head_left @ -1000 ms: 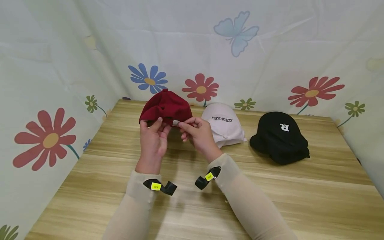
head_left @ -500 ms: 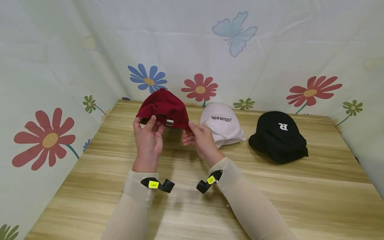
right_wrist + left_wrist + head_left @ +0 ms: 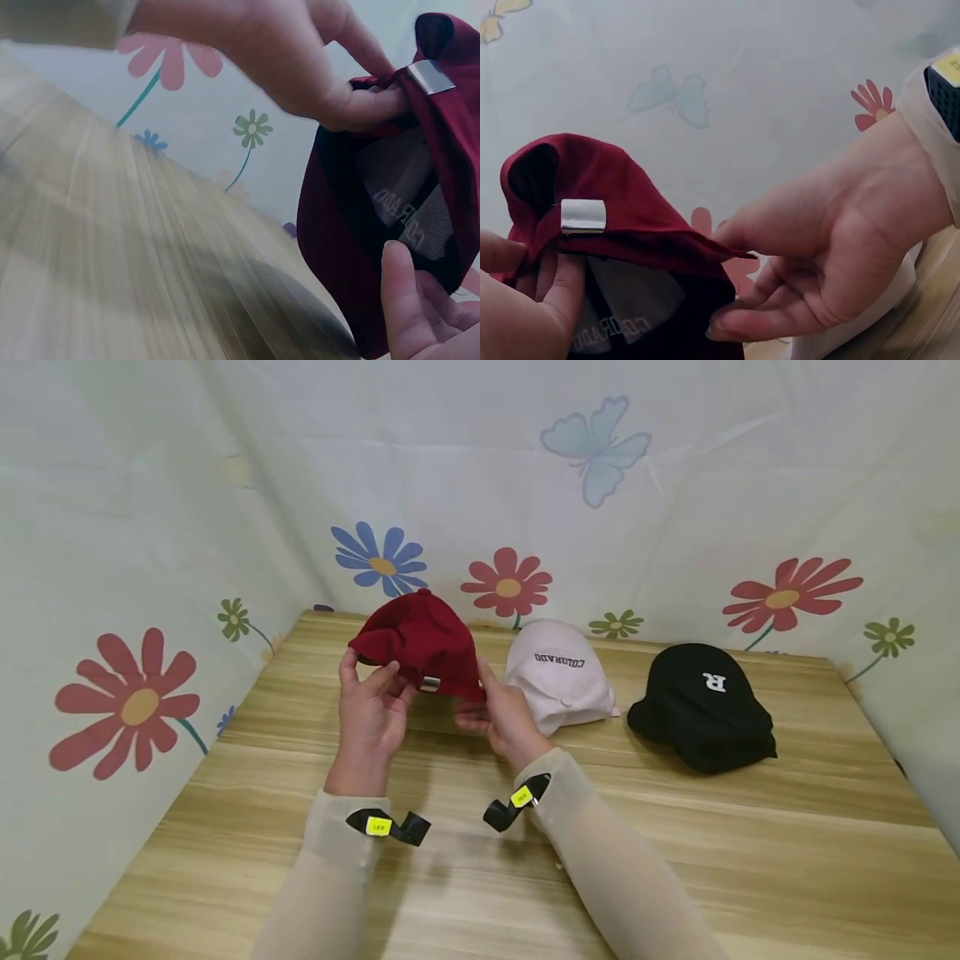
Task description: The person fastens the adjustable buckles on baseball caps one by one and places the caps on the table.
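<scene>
A dark red baseball cap (image 3: pixel 431 631) is held up above the table, its back strap and silver buckle (image 3: pixel 583 215) turned toward me. My left hand (image 3: pixel 369 714) grips the cap's back edge on the left, with fingers at the strap beside the buckle. On the other side, my right hand (image 3: pixel 513 714) pinches the right edge of the rim, thumb outside and fingers under it. The right wrist view looks into the cap's dark inside, where pale lining with lettering shows (image 3: pixel 394 184). The cap's brim is hidden behind the crown.
A white cap (image 3: pixel 558 664) lettered COLORADO lies just right of the red one. Farther right rests a black cap (image 3: pixel 701 710) with a white R. The wood-grain table (image 3: pixel 450 893) is bounded by a flower-printed cloth backdrop (image 3: pixel 450 460).
My right hand has gone from beside the buckle out to the cap's right edge. The cap has tilted, its right side dipping lower. The left hand keeps its grip.
</scene>
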A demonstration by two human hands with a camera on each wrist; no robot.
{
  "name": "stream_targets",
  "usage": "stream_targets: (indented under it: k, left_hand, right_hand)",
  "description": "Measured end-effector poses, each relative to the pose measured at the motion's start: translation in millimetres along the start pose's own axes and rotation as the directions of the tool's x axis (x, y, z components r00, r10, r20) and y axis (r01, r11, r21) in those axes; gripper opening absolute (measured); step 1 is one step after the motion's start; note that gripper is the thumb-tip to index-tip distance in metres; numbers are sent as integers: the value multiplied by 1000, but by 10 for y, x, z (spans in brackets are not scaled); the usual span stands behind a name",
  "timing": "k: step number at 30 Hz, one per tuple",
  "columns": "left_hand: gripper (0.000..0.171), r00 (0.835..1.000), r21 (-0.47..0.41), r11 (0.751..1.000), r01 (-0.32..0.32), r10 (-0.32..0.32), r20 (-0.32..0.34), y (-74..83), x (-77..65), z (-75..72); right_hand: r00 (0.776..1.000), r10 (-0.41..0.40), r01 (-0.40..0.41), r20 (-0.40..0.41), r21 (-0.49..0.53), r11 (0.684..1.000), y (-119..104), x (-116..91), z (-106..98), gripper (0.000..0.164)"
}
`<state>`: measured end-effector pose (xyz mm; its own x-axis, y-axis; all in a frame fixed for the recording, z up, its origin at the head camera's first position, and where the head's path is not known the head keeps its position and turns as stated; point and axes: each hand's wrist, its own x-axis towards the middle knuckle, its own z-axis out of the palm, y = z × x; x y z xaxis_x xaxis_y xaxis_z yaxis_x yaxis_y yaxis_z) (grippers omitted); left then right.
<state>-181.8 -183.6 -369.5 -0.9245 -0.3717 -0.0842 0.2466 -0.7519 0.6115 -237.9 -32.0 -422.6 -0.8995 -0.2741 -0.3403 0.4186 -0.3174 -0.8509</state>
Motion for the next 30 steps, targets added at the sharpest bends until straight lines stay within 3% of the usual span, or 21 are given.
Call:
stream_targets:
  k: [5, 11, 17, 22, 26, 30]
  left_hand:
    - [61, 994, 105, 994, 39, -49, 96, 70, 4, -94]
    - [47, 987, 216, 976, 31, -63, 144, 229, 43, -226]
    - [21, 993, 218, 975, 30, -53, 101, 404, 133, -369]
    - [20, 994, 214, 972, 98, -107, 28, 531, 231, -467]
    - [16, 978, 304, 931, 200, -209, -2, 593, 344, -572]
    - [16, 966, 461, 856, 234, -260, -9, 629, 456, -702]
  right_hand:
    - [998, -67, 67, -1, 27, 997, 5, 34, 34, 19]
    - [992, -123, 122, -3, -53, 991, -96, 51, 29, 18]
    - [986, -157, 165, 59, -178, 970, -274, 61, 4, 9]
    - [974, -196, 221, 113, -298, 928, -408, 107, -13, 16]
    - [968, -202, 242, 145, -362, 900, -477, 179, -4, 13]
    - [972, -183, 229, 145, -429, 874, -507, 264, 11, 11]
